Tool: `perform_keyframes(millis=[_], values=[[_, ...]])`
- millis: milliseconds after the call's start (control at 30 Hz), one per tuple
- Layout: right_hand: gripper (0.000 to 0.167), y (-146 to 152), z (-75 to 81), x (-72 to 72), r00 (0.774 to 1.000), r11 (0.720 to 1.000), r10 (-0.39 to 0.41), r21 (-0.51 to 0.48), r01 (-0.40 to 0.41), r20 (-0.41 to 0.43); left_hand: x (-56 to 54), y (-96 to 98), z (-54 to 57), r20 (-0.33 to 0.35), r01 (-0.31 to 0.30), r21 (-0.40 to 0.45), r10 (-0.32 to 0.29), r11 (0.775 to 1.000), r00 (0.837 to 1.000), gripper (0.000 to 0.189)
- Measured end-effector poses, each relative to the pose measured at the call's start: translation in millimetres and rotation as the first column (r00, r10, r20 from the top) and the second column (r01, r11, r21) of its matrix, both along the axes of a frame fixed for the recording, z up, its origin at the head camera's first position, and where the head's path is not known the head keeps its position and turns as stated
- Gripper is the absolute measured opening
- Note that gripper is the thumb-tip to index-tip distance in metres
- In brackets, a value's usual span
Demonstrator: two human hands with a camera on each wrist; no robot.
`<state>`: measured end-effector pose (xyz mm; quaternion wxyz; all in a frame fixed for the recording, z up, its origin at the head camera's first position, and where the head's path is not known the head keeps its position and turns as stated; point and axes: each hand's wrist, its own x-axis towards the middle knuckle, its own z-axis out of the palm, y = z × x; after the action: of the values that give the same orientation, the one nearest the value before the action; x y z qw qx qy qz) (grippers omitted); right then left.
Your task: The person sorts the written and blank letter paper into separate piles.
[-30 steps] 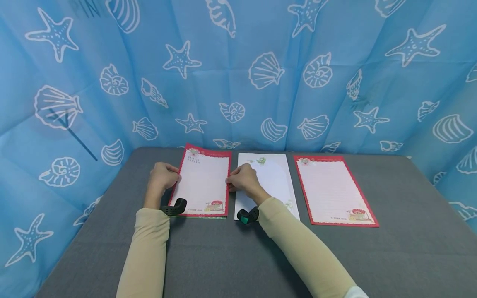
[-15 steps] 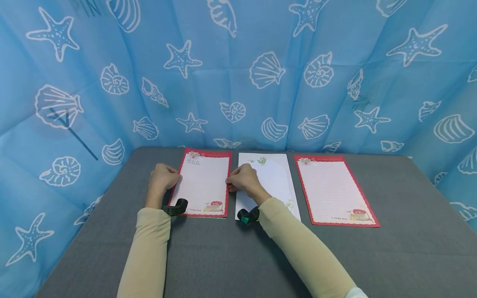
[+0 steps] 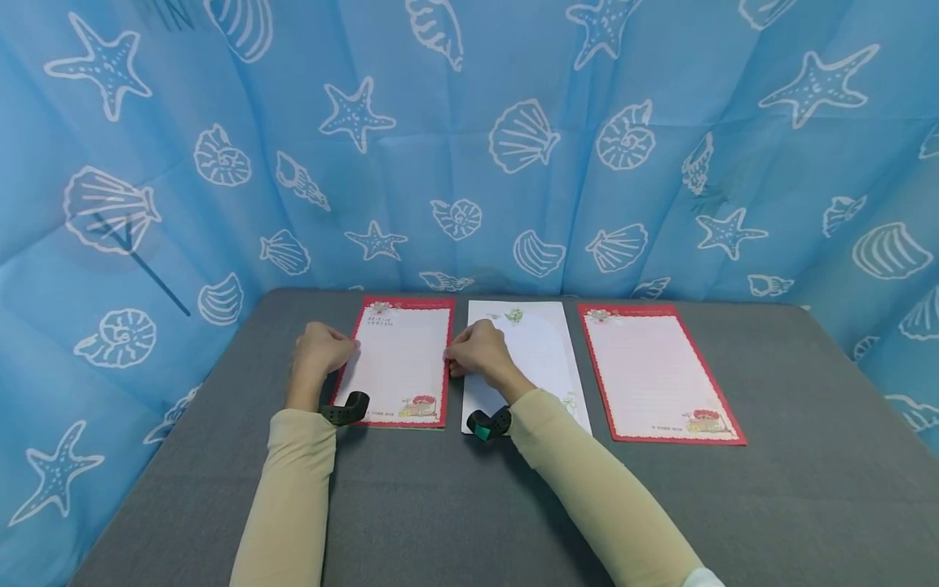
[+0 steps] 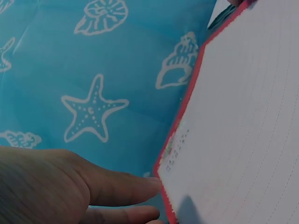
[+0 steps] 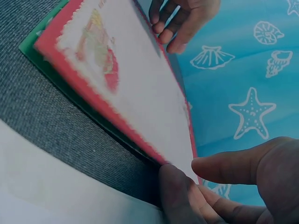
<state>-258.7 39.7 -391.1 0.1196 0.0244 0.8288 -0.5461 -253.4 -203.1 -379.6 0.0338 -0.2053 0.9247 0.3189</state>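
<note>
A red-bordered sheet of letter paper [image 3: 399, 359] lies between my two hands, on top of something green-edged [image 5: 39, 56]. At its left edge is my left hand [image 3: 320, 355], thumb tip and fingertips right at the red border. My right hand [image 3: 478, 352] pinches the opposite edge; the right wrist view shows its thumb [image 5: 224, 168] over the page and its fingers by the border. A gap shows there between the red border and the green edge beneath. Part of a white sheet with green drawings [image 3: 539, 350] lies under my right hand and wrist.
Another red-bordered sheet [image 3: 660, 375] lies to the right on the grey cloth-covered table [image 3: 440, 505]. A blue curtain with shells and starfish [image 3: 528, 187] hangs behind the table's far edge. Both wrists wear black bands [image 3: 345, 409].
The red-bordered sheet's far edge has come down, and the sheet now lies flatter over the green one. Both hands have stayed at its sides.
</note>
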Motion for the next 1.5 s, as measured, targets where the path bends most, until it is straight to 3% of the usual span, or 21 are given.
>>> perform_keyframes(millis=[233,433,600,933,1167,1500], values=[[0.010,9,1.0,0.1,1.000,1.000,0.005,-0.017,-0.005,-0.028,1.7,1.8,4.9,-0.024,0.019,0.003,-0.019,1.000,1.000,0.033],[0.017,20,4.8,1.4,0.999,1.000,-0.008,-0.021,0.007,-0.051,3.1,10.6,9.7,-0.081,0.073,0.015,-0.071,0.997,0.994,0.034],[0.020,33,8.6,4.6,0.997,1.000,-0.012,0.010,0.013,-0.075,3.6,25.6,10.3,-0.142,0.141,0.022,-0.136,0.990,0.980,0.033],[0.021,63,8.6,10.4,0.995,0.999,-0.034,-0.033,0.031,-0.095,4.2,57.7,8.6,-0.213,0.236,0.067,-0.217,0.969,0.953,0.031],[0.025,90,8.2,16.7,0.994,0.999,-0.043,-0.024,0.040,-0.105,5.3,74.1,7.6,-0.268,0.321,0.152,-0.274,0.935,0.924,0.032],[0.032,127,12.7,26.6,0.988,0.999,-0.032,0.036,0.038,-0.153,4.3,97.8,-0.9,-0.332,0.367,0.206,-0.288,0.907,0.898,0.027]])
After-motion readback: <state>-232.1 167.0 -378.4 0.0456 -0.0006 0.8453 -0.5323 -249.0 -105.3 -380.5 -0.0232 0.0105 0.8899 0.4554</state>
